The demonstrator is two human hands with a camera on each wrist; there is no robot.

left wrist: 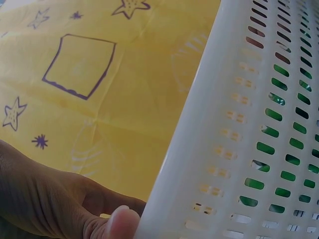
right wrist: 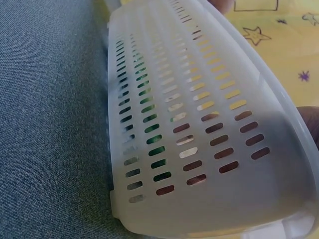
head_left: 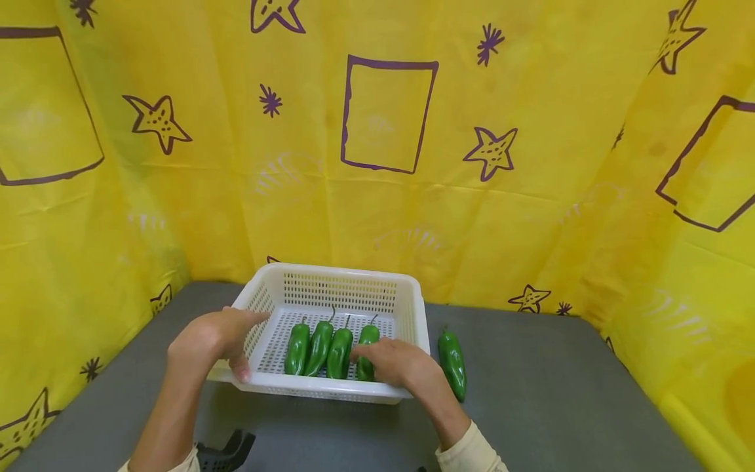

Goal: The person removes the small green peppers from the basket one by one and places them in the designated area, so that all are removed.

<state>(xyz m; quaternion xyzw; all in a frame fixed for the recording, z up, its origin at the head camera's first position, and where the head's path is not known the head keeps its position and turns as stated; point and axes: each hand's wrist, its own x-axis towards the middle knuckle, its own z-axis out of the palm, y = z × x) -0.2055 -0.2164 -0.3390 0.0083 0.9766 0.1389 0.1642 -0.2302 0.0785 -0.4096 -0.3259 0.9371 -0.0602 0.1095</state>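
A white plastic basket (head_left: 339, 387) with slotted walls stands on the dark grey table. Inside it several glossy green chili peppers (head_left: 320, 346) lie side by side, stems pointing to the far wall. My right hand (head_left: 401, 362) reaches over the near right part of the rim, fingers curled over the rightmost pepper (head_left: 368, 335) in the basket; its thumb is hidden. At the left side is my left hand (head_left: 215, 334), its index finger extended over the rim and its thumb by the near left corner. In the left wrist view the thumb (left wrist: 122, 223) meets the basket's edge.
One more green pepper (head_left: 451, 364) lies on the table (head_left: 531, 380), just right of the basket. A black object (head_left: 227, 452) shows beside the left wrist at the near edge. Yellow cloth (head_left: 377, 216) with purple drawings encloses the table's back and sides.
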